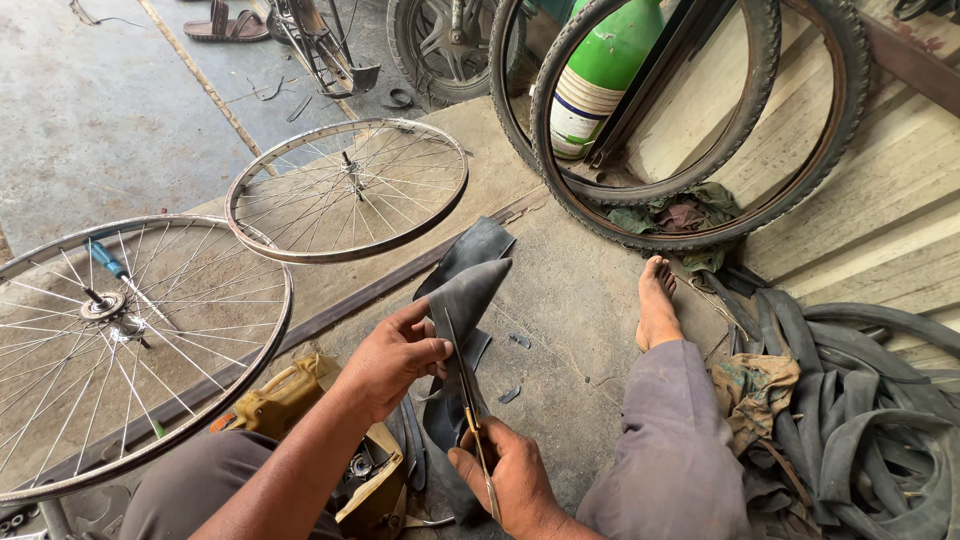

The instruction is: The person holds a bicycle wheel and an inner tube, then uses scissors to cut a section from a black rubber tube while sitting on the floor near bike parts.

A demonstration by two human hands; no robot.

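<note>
Left hand [395, 360] is pinched shut on a strip of black tube [462, 300], holding it up off the floor so the wide end sticks up and away from the fingers. Right hand [505, 480] is wrapped around a pair of scissors [470, 400], blades pointing up from the fist and already into the rubber just right of the left thumb.

Progress-wise I'd say it's partway through: the blades sit roughly mid-length on the piece, the part above them looks uncut, and a couple of small rubber scraps [515, 365] lie on the concrete just past the right hand. So some trimming done, a good stretch left.

Counts, as far as I can see:
- 2 bare rims [350, 190], both flat on the ground to the left of the left hand, one nearer, one further out
- 2 tyres [700, 130] leaning on the wall, up ahead of the hands
- 1 green cylinder [600, 75] behind the tyres
- 1 pile of old tubes [860, 400] off to the right of the right hand, can't count those
- 1 blue-handled screwdriver [105, 260] lying on the near rim
- 1 yellowish can [280, 395] right under the left forearm
</note>
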